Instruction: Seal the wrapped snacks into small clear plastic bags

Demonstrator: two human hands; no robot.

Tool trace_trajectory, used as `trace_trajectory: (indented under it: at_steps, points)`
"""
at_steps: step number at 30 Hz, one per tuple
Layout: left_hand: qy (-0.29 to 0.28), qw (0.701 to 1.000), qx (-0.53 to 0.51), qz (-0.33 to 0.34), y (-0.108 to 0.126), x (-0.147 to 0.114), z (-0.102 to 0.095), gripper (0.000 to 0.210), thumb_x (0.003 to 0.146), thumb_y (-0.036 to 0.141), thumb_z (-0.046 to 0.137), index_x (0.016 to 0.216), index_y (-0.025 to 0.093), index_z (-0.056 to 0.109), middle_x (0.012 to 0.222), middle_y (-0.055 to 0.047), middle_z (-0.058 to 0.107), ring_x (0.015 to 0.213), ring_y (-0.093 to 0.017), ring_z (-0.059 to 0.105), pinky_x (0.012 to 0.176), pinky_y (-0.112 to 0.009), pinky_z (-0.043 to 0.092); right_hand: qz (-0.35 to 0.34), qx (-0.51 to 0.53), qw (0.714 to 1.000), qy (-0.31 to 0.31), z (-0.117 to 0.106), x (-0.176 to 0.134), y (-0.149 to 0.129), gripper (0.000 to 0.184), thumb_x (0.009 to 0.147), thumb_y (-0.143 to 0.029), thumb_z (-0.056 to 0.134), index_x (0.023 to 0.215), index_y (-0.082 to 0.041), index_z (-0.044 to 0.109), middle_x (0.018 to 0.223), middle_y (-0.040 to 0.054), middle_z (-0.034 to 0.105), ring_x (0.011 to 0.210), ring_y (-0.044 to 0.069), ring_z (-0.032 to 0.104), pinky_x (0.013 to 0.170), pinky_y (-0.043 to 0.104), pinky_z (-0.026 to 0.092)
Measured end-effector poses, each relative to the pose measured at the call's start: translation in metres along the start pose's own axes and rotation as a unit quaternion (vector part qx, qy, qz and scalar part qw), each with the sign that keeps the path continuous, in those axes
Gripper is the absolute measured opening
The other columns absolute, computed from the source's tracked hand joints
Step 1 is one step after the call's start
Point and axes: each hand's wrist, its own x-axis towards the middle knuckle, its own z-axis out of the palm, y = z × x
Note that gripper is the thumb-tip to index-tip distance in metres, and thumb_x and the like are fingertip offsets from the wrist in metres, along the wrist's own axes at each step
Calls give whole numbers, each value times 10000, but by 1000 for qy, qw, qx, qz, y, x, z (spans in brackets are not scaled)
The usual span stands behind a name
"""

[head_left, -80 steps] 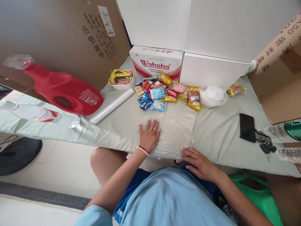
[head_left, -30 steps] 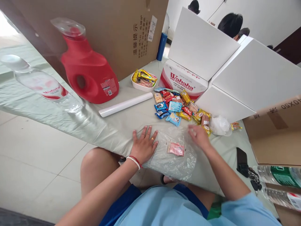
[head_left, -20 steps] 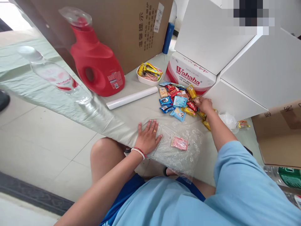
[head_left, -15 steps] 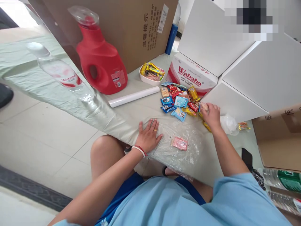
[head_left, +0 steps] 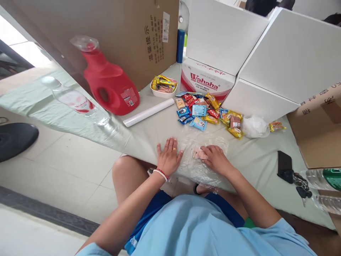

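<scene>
So, the left grip (head_left: 169, 156) is lying palm-down with its fingers stretched out, not clamped on anything, right at the left edge of a thin, crinkly clear plastic bag (head_left: 198, 170). That bag's spread on a counter covered with pale green cloth (head_left: 144, 142). There's a ring on one finger and red and white bracelets (head_left: 161, 174) on the wrist.

The right grip (head_left: 209, 153) has its fingers bent down onto a small pinkish rectangular wrapped packet (head_left: 197, 153). Honestly can't tell if it's pinching it or just resting there. The packet sits on the bag between the two grips, under the right fingertips.

Just beyond the right grip there's a loose pile of shiny blue, red and yellow snack packets (head_left: 198, 110), with a white-and-red Wahaha carton (head_left: 205, 80) behind it. Ahead and to its right is a crumpled white plastic bag (head_left: 255, 126), and well off to its right are a black rectangular phone (head_left: 283, 163) and some metal keys (head_left: 301, 182).

Ahead of the left grip and over to its left: a white smooth roll (head_left: 149, 112) and a red plastic jug (head_left: 117, 83).
</scene>
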Motion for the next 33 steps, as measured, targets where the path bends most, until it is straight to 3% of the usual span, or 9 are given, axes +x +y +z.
trace_trajectory:
  at_steps: [3,5,7,11,17,21,25,29,33]
  points:
    - [28,998,-2,48,-5,-10,-7,532,1048,405,365,1559,274,434,1676,-120,294,1561,-373,236,1213,-721,85,-17,12,1000,-8,-5,2,5,599,933,-329,666,1482,-174,486,1327,167,570,1229,320,492,1070,466,381]
    - [11,991,-10,130,-13,-10,-10,486,1053,374,378,1530,352,464,1650,-59,368,1560,-329,260,1235,-690,10,-28,-2,1000,-2,-5,1,6,599,925,-310,669,1480,-170,493,1318,170,571,1217,330,485,1072,476,374]
    - [-20,985,-19,168,-21,-8,-12,474,1060,359,366,1524,367,465,1609,-48,443,1526,-299,346,1237,-686,-22,-39,-9,999,5,-2,-2,9,576,928,-282,649,1474,-172,501,1285,166,585,1190,327,492,1068,478,375]
    - [-48,990,-11,136,-24,-10,-9,499,1055,377,368,1546,320,433,1616,-88,422,1515,-335,359,1188,-772,5,-42,13,999,26,7,-15,26,555,931,-219,580,1477,-194,483,1273,154,592,1185,309,501,1047,467,395]
    - [-37,996,-9,78,-2,-34,-6,533,1050,356,364,1578,281,384,1647,-102,351,1543,-338,299,1190,-771,-4,11,51,995,79,3,-40,52,510,947,-203,494,1456,-183,478,1247,156,590,1143,310,517,993,466,437]
    - [-43,997,-17,57,3,-38,-4,533,1051,364,357,1579,293,382,1653,-100,340,1546,-335,293,1192,-761,-14,-12,97,988,123,-14,-31,31,566,929,-192,497,1490,-206,423,1288,142,570,1176,299,507,1025,447,431]
    - [-67,996,-31,50,-5,-36,-8,534,1064,399,308,1587,299,357,1669,-100,313,1545,-317,300,1197,-747,32,-28,63,994,85,-7,-6,-4,539,938,-197,512,1475,-203,470,1288,153,576,1203,311,498,1079,482,384]
    - [-101,990,-54,80,-24,-35,-22,629,1048,502,338,1629,284,231,1693,-135,244,1534,-307,327,1210,-713,84,-4,50,999,21,10,6,-15,630,955,-381,600,1532,-203,422,1407,183,532,1331,349,449,1165,607,269]
    - [-153,969,-51,185,-43,-38,-37,938,875,638,624,1632,257,222,1694,-190,203,1529,-375,313,1192,-745,26,-44,106,993,29,6,-23,-7,889,936,-627,582,1631,-226,199,1641,191,282,1522,351,245,1209,638,210]
